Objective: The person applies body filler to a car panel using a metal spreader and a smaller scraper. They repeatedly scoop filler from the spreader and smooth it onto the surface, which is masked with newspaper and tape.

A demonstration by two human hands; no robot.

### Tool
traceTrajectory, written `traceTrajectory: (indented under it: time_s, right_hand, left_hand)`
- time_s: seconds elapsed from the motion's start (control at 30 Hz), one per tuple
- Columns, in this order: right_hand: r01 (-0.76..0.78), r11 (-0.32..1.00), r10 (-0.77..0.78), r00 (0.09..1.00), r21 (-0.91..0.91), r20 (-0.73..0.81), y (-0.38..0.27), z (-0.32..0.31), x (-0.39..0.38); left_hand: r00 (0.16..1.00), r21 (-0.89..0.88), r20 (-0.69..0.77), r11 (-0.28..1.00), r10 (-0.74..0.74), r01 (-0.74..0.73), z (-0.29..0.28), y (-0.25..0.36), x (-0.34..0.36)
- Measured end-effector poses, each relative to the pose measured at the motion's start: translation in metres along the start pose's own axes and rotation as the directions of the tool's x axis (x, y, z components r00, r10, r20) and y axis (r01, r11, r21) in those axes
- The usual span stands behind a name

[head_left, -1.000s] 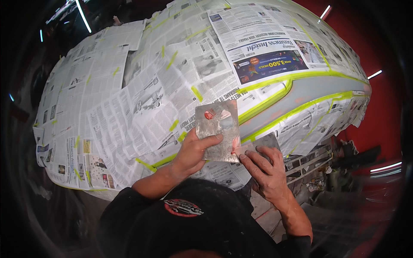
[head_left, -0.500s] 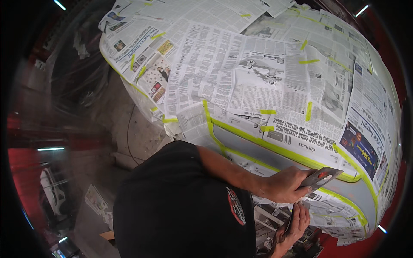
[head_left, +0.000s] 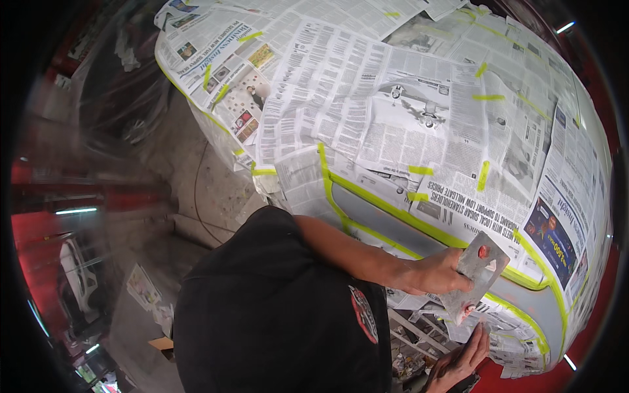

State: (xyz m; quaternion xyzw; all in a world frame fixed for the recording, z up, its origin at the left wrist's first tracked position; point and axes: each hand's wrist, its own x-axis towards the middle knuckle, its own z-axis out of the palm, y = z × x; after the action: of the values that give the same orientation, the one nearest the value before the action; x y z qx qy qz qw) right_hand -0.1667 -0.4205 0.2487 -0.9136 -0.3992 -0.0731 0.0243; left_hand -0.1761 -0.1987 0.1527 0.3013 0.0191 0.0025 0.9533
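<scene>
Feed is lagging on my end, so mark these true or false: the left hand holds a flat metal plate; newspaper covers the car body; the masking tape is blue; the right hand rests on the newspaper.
1. The left hand holds a flat metal plate: true.
2. Newspaper covers the car body: true.
3. The masking tape is blue: false, it is yellow-green.
4. The right hand rests on top of the newspaper: false, it is low, under the plate's lower end.
</scene>
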Motion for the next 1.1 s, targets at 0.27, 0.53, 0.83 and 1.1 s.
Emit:
traceTrajectory:
  time_s: [0.27, 0.53, 0.83, 1.1]
  right_hand:
    - [0.041, 0.896, -0.046, 0.999, 0.442, 0.000, -0.019, 0.004, 0.009]
    - [0.082, 0.994, -0.088, 0.993, 0.078, 0.073, 0.004, 0.021, -0.012]
    - [0.127, 0.969, -0.117, 0.991, 0.212, -0.061, -0.032, 0.028, 0.014]
    - [-0.027, 0.955, 0.101, 0.965, 0.295, -0.241, -0.030, 0.008, 0.020]
  left_hand:
    - [0.999, 0.056, -0.034, 0.998, 0.019, -0.017, 0.004, 0.000, -0.001]
    - [0.991, 0.317, 0.070, 0.940, 0.110, -0.127, 0.001, 0.021, 0.000]
    - [0.941, 0.690, 0.053, 0.669, 0.333, -0.276, 0.020, 0.028, -0.020]
    - [0.960, 0.314, -0.026, 0.914, 0.280, -0.258, 0.012, 0.056, -0.004]
